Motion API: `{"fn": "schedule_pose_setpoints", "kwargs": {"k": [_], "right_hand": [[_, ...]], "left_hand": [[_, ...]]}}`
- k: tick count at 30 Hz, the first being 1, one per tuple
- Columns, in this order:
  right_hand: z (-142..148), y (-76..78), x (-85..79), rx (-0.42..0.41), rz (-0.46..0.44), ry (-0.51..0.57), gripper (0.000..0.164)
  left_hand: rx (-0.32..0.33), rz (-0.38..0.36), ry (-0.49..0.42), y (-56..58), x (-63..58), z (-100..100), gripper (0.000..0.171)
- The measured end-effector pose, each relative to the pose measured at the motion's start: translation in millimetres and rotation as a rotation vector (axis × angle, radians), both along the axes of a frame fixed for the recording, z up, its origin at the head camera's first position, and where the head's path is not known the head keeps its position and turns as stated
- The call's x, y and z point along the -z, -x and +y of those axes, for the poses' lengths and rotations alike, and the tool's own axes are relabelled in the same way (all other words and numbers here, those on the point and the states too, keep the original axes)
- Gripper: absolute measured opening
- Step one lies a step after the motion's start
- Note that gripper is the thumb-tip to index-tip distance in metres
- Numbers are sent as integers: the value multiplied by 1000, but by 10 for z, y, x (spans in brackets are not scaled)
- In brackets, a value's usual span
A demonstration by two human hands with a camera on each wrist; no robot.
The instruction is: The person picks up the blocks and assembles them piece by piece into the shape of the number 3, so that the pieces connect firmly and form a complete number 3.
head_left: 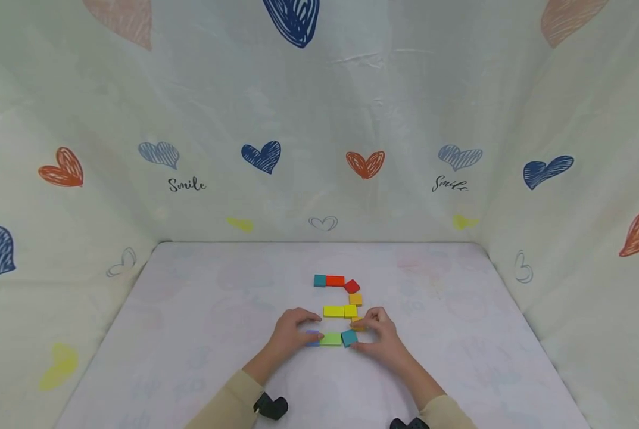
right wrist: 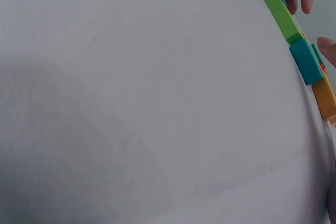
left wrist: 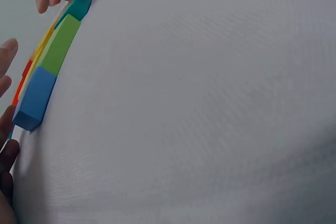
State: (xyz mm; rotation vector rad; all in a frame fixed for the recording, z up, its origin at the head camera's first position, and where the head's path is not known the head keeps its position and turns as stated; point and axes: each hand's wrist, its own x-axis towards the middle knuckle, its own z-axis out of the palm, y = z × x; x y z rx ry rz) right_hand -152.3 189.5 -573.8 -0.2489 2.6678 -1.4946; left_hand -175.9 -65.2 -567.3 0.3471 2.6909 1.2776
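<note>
A row of blocks lies on the near side: a blue block (left wrist: 37, 95), a green block (head_left: 330, 339) and a teal block (head_left: 349, 338) turned slightly askew. My left hand (head_left: 289, 332) is at the blue block, its thumb overlapping it in the head view and its fingers spread beyond the row. At the teal block is my right hand (head_left: 386, 341), its thumb by the near right corner and its fingers loosely bent over an orange block (right wrist: 324, 98). In the right wrist view no finger lies across the teal block's near face.
Behind the row are yellow blocks (head_left: 333, 311) and a second orange block (head_left: 355, 300). Farther back sit a tilted red block (head_left: 352, 286), a long red block (head_left: 335, 280) and another teal block (head_left: 320, 280). A heart-patterned curtain (head_left: 206, 119) surrounds the white table (head_left: 217, 369).
</note>
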Motion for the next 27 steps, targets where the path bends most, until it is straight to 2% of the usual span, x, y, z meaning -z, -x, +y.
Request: {"fn": "schedule_pose_setpoints", "kwargs": {"k": [11, 18, 27], "right_hand": [[-64, -6, 16, -16, 46, -125, 30], [-72, -7, 26, -23, 62, -150, 27], [-38, 8, -4, -62, 37, -157, 27]], "left_hand": [[56, 76, 101, -40, 53, 8, 33], [74, 102, 122, -32, 70, 1, 29], [77, 109, 138, -34, 82, 12, 22]]}}
